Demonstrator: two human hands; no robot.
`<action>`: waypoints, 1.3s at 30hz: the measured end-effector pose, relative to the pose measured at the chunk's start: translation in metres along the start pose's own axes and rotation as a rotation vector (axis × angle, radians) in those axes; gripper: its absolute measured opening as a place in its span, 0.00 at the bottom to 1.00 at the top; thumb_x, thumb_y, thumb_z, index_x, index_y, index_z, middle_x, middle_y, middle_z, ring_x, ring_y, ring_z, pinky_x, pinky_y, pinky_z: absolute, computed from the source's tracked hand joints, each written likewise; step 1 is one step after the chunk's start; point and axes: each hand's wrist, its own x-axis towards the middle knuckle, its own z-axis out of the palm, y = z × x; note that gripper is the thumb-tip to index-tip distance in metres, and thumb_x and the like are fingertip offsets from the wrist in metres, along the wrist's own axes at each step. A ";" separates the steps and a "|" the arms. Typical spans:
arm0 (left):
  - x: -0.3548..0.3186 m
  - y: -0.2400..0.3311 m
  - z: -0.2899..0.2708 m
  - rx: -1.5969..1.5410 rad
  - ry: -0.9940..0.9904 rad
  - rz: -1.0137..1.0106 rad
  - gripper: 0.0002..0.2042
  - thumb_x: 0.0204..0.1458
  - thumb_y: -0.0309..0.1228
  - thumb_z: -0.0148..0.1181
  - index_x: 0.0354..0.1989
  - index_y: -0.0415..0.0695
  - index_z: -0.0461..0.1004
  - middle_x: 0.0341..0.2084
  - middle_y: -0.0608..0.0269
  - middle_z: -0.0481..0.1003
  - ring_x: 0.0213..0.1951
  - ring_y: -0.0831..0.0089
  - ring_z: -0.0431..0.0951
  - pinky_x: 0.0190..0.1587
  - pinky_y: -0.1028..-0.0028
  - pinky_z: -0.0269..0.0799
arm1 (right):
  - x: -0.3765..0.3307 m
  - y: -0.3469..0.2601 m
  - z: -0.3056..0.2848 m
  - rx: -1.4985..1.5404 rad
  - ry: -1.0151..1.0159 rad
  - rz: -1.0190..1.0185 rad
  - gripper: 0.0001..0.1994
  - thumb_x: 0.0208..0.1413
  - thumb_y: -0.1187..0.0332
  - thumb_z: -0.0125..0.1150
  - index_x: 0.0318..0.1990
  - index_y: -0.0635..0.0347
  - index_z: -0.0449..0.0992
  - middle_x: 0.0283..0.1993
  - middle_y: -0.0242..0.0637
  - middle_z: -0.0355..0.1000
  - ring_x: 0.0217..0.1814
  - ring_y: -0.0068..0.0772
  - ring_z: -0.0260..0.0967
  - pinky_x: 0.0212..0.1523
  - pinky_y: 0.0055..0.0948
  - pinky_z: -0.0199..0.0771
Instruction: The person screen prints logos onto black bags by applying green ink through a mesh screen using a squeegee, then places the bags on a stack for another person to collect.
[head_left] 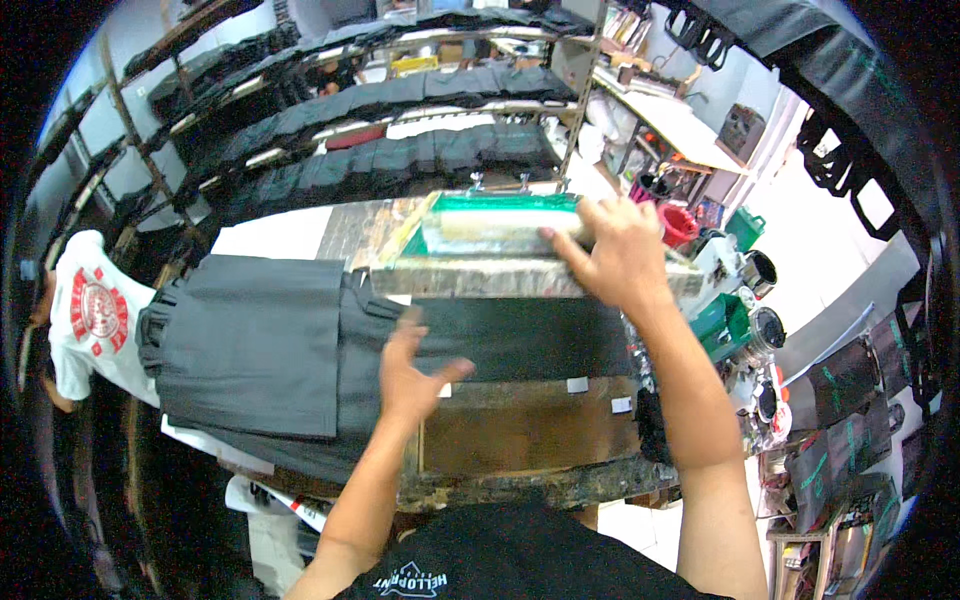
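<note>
My right hand (622, 250) is closed over the right end of a pale squeegee (490, 232), and its wrist crosses the near rim of a wooden screen-printing frame (480, 280). Green mesh shows inside the frame, whose near side looks raised and is smeared by motion. Just in front of it, my left hand (412, 375) hovers with fingers spread, holding nothing. Beneath both hands a black fabric piece (540, 335) lies across a brown board (520, 430). Left of my left hand is a stack of black fabric pieces (250, 340).
Small white tabs (621, 405) sit on the board. Ink tubs, including a green container (722, 325) and a red bucket (678, 226), crowd the right. Shelves of folded black fabric (400, 155) run behind. A person in a white shirt (100, 310) is at far left.
</note>
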 end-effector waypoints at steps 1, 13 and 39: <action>0.012 0.006 -0.013 -0.298 0.024 -0.107 0.60 0.40 0.45 0.85 0.79 0.41 0.51 0.62 0.47 0.74 0.56 0.58 0.78 0.61 0.58 0.74 | -0.005 -0.005 -0.001 -0.004 -0.012 0.000 0.26 0.62 0.41 0.61 0.35 0.60 0.78 0.35 0.48 0.76 0.42 0.52 0.73 0.49 0.48 0.63; -0.052 -0.040 0.004 -0.056 -0.038 -0.214 0.43 0.34 0.38 0.89 0.62 0.37 0.75 0.49 0.55 0.81 0.50 0.66 0.80 0.56 0.63 0.76 | -0.105 0.016 0.072 0.064 -0.509 0.021 0.32 0.43 0.58 0.81 0.56 0.53 0.71 0.45 0.39 0.74 0.55 0.46 0.70 0.53 0.47 0.62; -0.061 -0.058 0.008 0.152 -0.065 0.011 0.59 0.28 0.56 0.86 0.68 0.30 0.66 0.47 0.48 0.83 0.41 0.48 0.82 0.45 0.57 0.72 | -0.029 0.096 0.204 -0.039 -0.580 0.002 0.34 0.41 0.58 0.83 0.56 0.51 0.70 0.48 0.37 0.73 0.57 0.46 0.70 0.56 0.56 0.57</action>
